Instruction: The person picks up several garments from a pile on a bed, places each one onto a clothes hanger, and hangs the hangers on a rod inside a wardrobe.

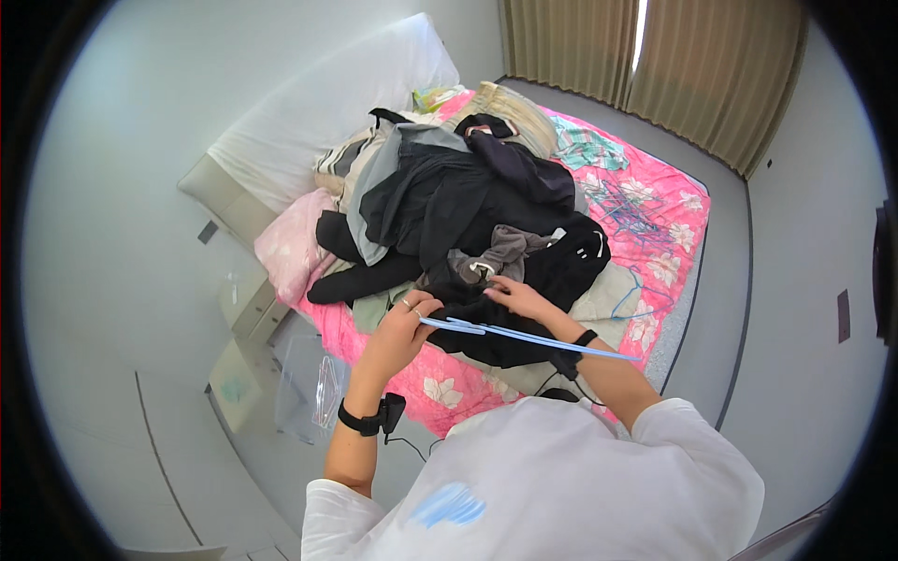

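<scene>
My left hand [402,327] is closed round one end of a light-blue clothes hanger [533,338]. The hanger stretches to the right, passing in front of my right forearm. A black garment [482,348] lies bunched below and behind it, on the near side of a large clothes pile. My right hand [520,297] pinches the upper edge of this black cloth, beside a grey-brown garment [510,245]. Some of the left fingers are hidden behind the hanger and the cloth.
Black and grey clothes [449,201] are heaped on a bed with a pink flowered sheet [687,210]. Several loose hangers [636,215] lie at the right, near a checked cloth [589,145]. A clear plastic box [301,397] and a bedside cabinet [253,313] stand at the left.
</scene>
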`<state>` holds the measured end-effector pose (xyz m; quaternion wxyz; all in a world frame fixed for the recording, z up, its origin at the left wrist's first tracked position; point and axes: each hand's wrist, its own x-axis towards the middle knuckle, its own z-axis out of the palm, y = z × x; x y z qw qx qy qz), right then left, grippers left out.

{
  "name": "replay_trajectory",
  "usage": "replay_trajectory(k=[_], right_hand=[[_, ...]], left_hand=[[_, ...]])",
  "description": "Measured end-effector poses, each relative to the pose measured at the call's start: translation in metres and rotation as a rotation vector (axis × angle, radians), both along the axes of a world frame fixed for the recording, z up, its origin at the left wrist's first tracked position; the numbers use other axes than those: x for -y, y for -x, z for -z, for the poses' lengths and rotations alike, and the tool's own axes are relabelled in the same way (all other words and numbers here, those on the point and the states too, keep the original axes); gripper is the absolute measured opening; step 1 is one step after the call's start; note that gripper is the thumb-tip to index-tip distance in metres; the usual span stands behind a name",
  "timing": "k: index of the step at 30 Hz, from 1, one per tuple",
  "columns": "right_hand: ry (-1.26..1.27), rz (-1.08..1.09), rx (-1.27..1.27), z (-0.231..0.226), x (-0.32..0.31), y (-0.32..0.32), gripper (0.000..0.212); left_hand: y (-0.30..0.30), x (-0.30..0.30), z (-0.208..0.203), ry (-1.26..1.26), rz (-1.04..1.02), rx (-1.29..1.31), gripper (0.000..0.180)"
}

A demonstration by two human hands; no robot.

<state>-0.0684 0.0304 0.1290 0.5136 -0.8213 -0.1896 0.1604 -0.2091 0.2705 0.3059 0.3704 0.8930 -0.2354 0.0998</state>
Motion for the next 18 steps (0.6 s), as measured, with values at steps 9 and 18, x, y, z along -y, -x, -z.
replay_trajectory(k=[9, 18], right_hand=[[0.247, -0.093, -0.315, -0.009, -0.023, 0.059, 0.058], [0.309, 0.203, 0.145, -0.039, -0.016, 0.14, 0.075]], left_hand=[[0.048, -0.041, 0.002, -0.051, -0.028, 0.059, 0.028], [0.102, -0.067, 0.015, -0.049, 0.121, -0.011, 0.036]])
